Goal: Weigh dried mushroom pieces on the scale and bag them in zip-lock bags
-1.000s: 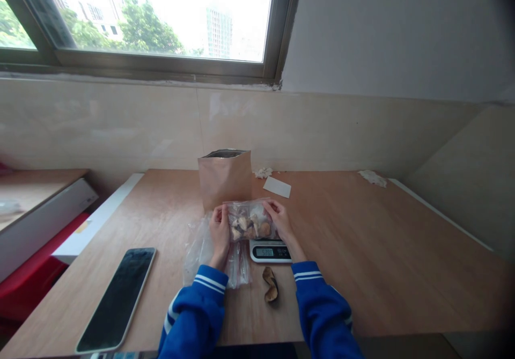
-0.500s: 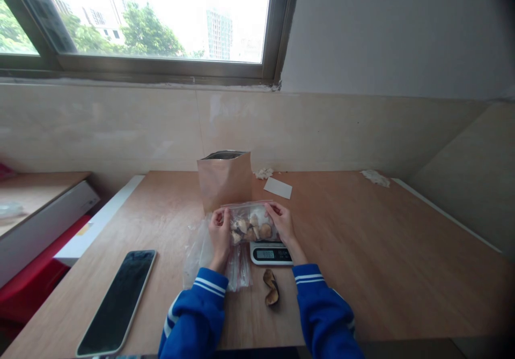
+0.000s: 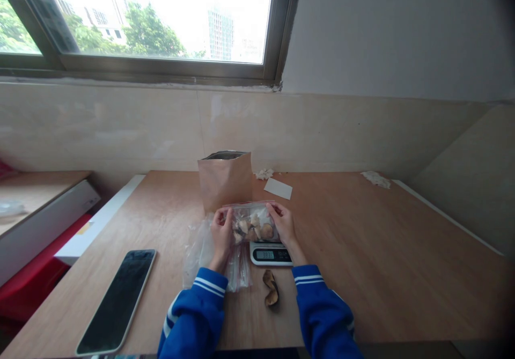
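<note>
A clear zip bag (image 3: 249, 214) with several pale brown dried mushroom pieces (image 3: 265, 231) in it is held by its top corners. My left hand (image 3: 221, 233) pinches the left corner, and my right hand (image 3: 282, 222) pinches the right one. Under the bag's lower edge sits a white digital kitchen scale (image 3: 270, 263), its display lit; whether the bag rests on it I cannot tell. A curled dark brown dried piece (image 3: 271, 288) lies in front of the scale. Beside and partly behind my left hand are more clear plastic bags (image 3: 198, 254).
An open-topped kraft pouch (image 3: 225, 182) stands behind the hands. Right of it lie a white card (image 3: 278, 188) and a crumpled white scrap (image 3: 264, 174). A large dark-screened phone (image 3: 116, 302) lies at the left of the wooden table (image 3: 382, 273). Another whitish scrap (image 3: 376, 178) is at the back right.
Both hands and the zip bag have shifted very slightly to the right, with the grip on both corners kept. The digits on the scale's display have changed.
</note>
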A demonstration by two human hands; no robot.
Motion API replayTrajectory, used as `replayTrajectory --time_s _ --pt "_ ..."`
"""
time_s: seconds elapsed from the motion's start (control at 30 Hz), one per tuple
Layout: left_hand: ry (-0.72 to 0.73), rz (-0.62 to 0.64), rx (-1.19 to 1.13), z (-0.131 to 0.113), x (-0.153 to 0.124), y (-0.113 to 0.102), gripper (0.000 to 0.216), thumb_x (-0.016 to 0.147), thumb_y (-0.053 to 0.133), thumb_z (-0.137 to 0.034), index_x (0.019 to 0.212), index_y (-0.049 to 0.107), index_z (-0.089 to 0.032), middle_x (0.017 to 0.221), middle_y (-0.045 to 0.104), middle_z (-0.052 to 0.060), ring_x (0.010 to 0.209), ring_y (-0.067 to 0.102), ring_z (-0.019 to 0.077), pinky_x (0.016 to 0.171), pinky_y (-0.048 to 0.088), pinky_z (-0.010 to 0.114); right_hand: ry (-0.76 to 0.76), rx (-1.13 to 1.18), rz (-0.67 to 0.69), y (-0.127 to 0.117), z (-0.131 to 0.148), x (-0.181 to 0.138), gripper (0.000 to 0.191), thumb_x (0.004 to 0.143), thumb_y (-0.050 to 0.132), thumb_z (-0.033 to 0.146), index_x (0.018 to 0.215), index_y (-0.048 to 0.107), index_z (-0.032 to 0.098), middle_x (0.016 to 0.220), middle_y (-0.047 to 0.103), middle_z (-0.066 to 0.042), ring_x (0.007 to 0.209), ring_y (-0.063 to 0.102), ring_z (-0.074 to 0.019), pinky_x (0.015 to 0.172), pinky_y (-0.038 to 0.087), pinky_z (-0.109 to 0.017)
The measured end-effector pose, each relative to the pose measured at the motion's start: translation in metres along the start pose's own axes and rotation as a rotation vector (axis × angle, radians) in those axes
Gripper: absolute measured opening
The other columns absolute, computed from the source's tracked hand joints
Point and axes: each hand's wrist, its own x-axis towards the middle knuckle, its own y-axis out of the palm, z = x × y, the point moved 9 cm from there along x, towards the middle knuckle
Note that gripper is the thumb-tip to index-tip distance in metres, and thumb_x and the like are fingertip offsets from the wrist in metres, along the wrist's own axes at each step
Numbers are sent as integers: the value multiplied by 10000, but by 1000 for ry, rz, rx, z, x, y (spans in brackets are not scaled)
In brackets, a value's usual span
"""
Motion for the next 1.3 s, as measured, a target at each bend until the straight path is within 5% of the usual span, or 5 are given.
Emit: replayTrajectory --time_s 0.13,0.3,0.67,1.3 --pt "-26 57 -51 2 -1 5 294 844 617 -469 861 644 -177 828 677 63 745 636 180 700 505 290 -12 -2 78 7 -2 0 477 688 727 621 827 717 166 563 599 14 430 346 -82 411 253 -240" --pt "-21 57 -65 2 -1 4 303 850 608 -470 882 647 -171 832 673 57 740 632 177 695 506 287 -5 -18 166 17 -8 -1 445 696 733 591 868 734 181 655 679 -23 504 492 -126 450 351 -246" --pt "-28 28 -80 0 -2 4 236 848 612 -438 844 589 -203 819 628 41 719 613 167 666 502 281 -62 -52 99 10 0 -2 336 693 764 505 793 748 184 708 719 -43 667 640 -186 621 496 -294" --pt "-7 79 -121 -17 -5 11 261 807 688 -433 840 689 -174 798 696 41 751 641 166 694 495 268 -101 -46 128 19 3 -4 358 689 772 512 833 751 185 863 773 -76 821 717 -227 785 574 -355"
